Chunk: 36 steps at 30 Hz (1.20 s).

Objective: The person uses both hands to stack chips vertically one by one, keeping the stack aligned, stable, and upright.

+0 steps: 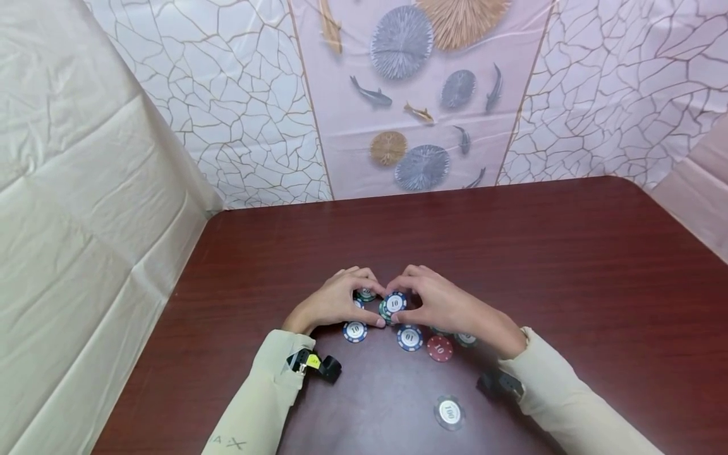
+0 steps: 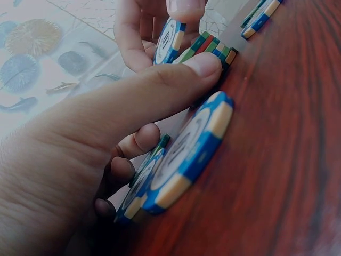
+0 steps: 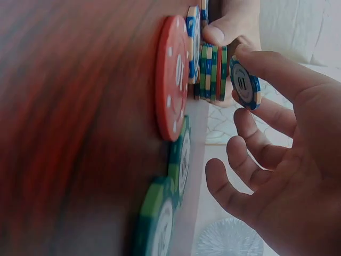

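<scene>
My right hand (image 1: pixel 440 302) pinches a blue-and-white poker chip (image 3: pixel 244 82) marked 10 between thumb and finger. That chip is tilted, just over a short stack of poker chips (image 3: pixel 213 74) with green, red and blue edges. My left hand (image 1: pixel 335 300) curls its thumb and forefinger round this stack, the thumb at its near side. Beside the left hand lie a blue chip (image 1: pixel 355 331), another blue chip (image 1: pixel 358 304) partly covered by the hand, and a green chip (image 1: pixel 366 294).
Near the right hand lie a blue chip (image 1: pixel 409 338), a red chip (image 1: pixel 440 349) and a green chip (image 1: pixel 466 340), with another green one mostly hidden. A grey chip (image 1: pixel 449 412) marked 100 lies closer on the brown table (image 1: pixel 273 253). Patterned cloth (image 1: pixel 256 107) hangs behind.
</scene>
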Each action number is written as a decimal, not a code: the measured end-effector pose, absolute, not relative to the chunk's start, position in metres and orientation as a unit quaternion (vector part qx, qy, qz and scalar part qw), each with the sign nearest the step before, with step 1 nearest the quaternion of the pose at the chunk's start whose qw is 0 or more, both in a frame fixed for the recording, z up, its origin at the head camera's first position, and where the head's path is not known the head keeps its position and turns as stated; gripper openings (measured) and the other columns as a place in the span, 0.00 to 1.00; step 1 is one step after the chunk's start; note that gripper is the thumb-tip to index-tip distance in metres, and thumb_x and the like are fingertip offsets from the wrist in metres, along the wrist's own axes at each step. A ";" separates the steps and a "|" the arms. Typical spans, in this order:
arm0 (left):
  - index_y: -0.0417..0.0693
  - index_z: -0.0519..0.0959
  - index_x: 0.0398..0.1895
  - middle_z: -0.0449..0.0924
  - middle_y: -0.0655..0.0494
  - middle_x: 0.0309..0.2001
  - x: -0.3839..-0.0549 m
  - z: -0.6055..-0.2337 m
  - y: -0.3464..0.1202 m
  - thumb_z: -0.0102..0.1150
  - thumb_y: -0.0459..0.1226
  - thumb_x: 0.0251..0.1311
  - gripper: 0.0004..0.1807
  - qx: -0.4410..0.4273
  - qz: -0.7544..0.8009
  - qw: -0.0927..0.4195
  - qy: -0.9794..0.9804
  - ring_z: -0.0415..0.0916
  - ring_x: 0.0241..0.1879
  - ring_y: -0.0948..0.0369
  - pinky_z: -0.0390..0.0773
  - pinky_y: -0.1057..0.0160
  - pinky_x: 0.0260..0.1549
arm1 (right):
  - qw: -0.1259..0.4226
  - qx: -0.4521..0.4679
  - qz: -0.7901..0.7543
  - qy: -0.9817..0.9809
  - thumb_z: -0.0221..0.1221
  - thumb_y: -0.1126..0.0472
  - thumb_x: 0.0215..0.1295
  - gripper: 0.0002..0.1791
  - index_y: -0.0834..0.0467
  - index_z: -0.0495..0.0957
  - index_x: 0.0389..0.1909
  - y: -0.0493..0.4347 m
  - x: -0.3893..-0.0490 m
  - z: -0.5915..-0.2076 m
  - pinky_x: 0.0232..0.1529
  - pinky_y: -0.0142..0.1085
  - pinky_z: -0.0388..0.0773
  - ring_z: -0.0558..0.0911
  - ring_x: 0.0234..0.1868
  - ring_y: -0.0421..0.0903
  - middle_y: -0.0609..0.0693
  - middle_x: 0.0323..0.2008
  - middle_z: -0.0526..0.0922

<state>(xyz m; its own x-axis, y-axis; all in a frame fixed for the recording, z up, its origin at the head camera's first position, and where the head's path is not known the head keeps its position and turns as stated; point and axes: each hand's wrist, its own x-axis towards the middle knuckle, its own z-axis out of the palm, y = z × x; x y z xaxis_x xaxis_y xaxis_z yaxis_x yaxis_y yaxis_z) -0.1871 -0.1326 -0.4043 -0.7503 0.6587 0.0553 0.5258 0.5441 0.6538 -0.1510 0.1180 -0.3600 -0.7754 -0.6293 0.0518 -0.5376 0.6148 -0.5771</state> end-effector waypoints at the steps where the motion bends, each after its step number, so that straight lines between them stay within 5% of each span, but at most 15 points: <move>1: 0.65 0.90 0.51 0.79 0.73 0.46 -0.187 -0.404 -0.132 0.82 0.54 0.51 0.23 0.339 0.337 0.099 0.873 0.71 0.51 0.66 0.68 0.54 0.56 | 0.080 -0.324 -0.294 0.896 0.76 0.53 0.63 0.22 0.52 0.86 0.57 0.117 -0.150 -0.360 0.44 0.41 0.74 0.74 0.45 0.46 0.44 0.43 0.79; 19: 0.61 0.90 0.52 0.79 0.72 0.46 -0.189 -0.405 -0.131 0.83 0.53 0.50 0.24 0.341 0.329 0.099 0.875 0.71 0.52 0.66 0.68 0.54 0.57 | 0.078 -0.345 -0.299 0.886 0.71 0.55 0.68 0.22 0.56 0.84 0.61 0.115 -0.150 -0.367 0.46 0.41 0.73 0.75 0.42 0.46 0.45 0.43 0.79; 36: 0.62 0.89 0.51 0.79 0.73 0.47 -0.190 -0.405 -0.132 0.82 0.54 0.50 0.24 0.340 0.326 0.100 0.877 0.71 0.54 0.66 0.67 0.54 0.60 | 0.096 -0.343 -0.315 0.880 0.70 0.56 0.70 0.25 0.57 0.80 0.65 0.117 -0.148 -0.365 0.54 0.46 0.78 0.79 0.51 0.47 0.49 0.50 0.81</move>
